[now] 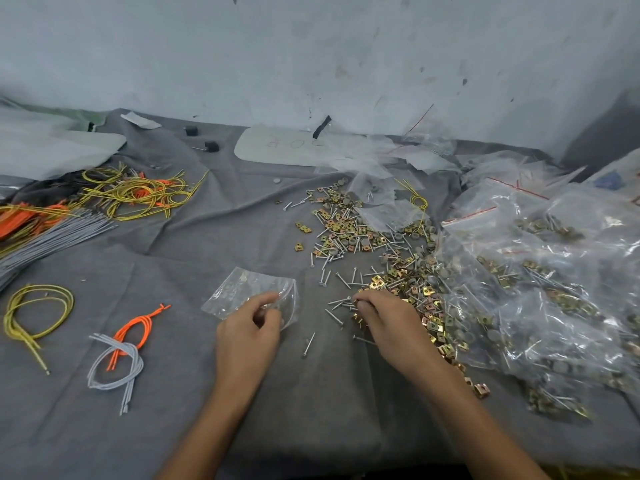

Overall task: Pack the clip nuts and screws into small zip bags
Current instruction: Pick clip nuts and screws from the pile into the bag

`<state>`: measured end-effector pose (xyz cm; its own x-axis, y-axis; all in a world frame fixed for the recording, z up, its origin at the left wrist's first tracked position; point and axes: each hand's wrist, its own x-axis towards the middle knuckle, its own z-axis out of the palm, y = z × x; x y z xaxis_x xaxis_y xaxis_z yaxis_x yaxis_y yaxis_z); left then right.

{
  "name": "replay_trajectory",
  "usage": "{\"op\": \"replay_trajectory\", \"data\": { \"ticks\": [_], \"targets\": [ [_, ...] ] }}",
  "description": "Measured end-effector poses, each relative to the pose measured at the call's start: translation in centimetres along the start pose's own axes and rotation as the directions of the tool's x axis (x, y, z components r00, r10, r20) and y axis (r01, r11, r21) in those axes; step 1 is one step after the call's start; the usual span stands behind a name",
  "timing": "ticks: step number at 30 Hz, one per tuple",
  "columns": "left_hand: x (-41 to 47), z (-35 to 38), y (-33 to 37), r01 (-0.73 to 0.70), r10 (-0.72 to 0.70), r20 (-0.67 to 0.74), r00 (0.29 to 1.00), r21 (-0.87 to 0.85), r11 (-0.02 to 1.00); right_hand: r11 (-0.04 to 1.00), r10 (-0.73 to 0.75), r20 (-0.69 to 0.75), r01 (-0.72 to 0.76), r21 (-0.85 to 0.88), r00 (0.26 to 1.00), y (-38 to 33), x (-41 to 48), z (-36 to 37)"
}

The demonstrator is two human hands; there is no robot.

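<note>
A small clear zip bag [242, 289] lies on the grey cloth, and my left hand [249, 330] pinches its near edge with thumb and fingers. To its right spreads a loose heap of gold clip nuts [405, 285] mixed with silver screws [332, 247]. My right hand [388, 320] is over the near edge of that heap, fingers curled down onto the parts; whether they hold any is hidden. One screw [308, 344] lies alone between my hands.
Filled zip bags [540, 278] are piled at the right. Yellow, orange and grey cords [131, 195] cover the left side, with small bundles [117, 355] near the front left. Empty plastic bags [374, 157] lie at the back by the wall.
</note>
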<state>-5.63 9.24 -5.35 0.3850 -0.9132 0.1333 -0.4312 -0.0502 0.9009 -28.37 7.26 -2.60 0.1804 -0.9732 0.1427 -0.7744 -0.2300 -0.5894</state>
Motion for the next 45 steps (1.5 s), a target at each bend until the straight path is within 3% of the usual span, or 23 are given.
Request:
{"op": "replay_trajectory", "data": {
  "ticks": [2, 5, 7, 10, 12, 16, 19, 21, 24, 29, 35, 38, 42, 45],
  "targets": [
    [-0.1, -0.1, 0.0, -0.007, 0.007, 0.001, 1.0, -0.031, 0.999, 0.97, 0.088, -0.011, -0.083, 0.227, 0.996, -0.3, 0.2, 0.0],
    [-0.1, 0.0, -0.2, -0.02, 0.02, -0.003, 1.0, -0.057, 0.998, 0.72, 0.223, 0.093, -0.229, 0.655, 0.97, -1.5, 0.2, 0.3],
    [0.0, 0.1, -0.4, -0.025, 0.025, -0.011, 1.0, -0.068, 0.997, 0.568, 0.242, 0.175, -0.285, 0.772, 0.954, -2.4, 0.2, 0.6],
    [0.1, 0.1, -0.5, -0.027, 0.026, -0.014, 1.0, -0.079, 0.997, 0.481, 0.214, 0.251, -0.325, 0.814, 0.944, -3.1, 0.1, 1.1],
    [0.0, 0.1, -0.4, -0.029, 0.028, -0.015, 0.999, -0.09, 0.995, 0.513, 0.193, 0.254, -0.318, 0.797, 0.948, -3.3, 0.1, 1.6],
    [0.0, 0.3, -0.4, -0.064, 0.065, -0.002, 0.998, -0.092, 0.994, 0.681, 0.108, 0.244, -0.25, 0.688, 0.964, -4.5, 0.6, 2.5],
    [0.0, 0.3, -0.4, -0.087, 0.086, -0.007, 0.996, -0.103, 0.991, 0.897, 0.032, 0.205, -0.118, 0.425, 0.978, -6.0, 1.4, 2.8],
    [0.0, 0.2, -0.5, -0.103, 0.102, -0.012, 0.995, -0.114, 0.988, 0.981, -0.035, 0.176, 0.001, 0.194, 0.984, -7.0, 2.1, 2.9],
    [0.0, 0.1, -0.6, -0.101, 0.099, -0.016, 0.995, -0.149, 0.984, 0.996, -0.081, 0.18, 0.073, 0.049, 0.98, -8.3, 2.5, 2.9],
    [0.2, 0.0, -0.8, -0.066, 0.063, -0.025, 0.998, -0.203, 0.977, 0.994, -0.081, 0.129, 0.072, 0.077, 0.988, -7.9, 2.0, 2.2],
    [0.1, 0.2, -0.7, -0.071, 0.065, -0.037, 0.997, -0.198, 0.978, 0.963, -0.024, 0.117, -0.008, 0.268, 0.993, -7.3, 1.9, 2.1],
    [0.0, 0.0, -0.6, -0.091, 0.086, -0.036, 0.996, -0.186, 0.978, 0.983, -0.05, 0.087, 0.034, 0.178, 0.995, -8.2, 2.1, 2.9],
    [0.1, -0.2, -0.7, -0.094, 0.09, -0.034, 0.995, -0.174, 0.98, 0.979, -0.154, 0.077, 0.163, -0.119, 0.985, -9.0, 1.8, 3.9],
    [0.1, -0.1, -0.8, -0.112, 0.107, -0.036, 0.994, -0.165, 0.98, 0.986, -0.165, 0.025, 0.165, -0.023, 0.986, -8.2, 0.9, 3.7]
  ]
}}
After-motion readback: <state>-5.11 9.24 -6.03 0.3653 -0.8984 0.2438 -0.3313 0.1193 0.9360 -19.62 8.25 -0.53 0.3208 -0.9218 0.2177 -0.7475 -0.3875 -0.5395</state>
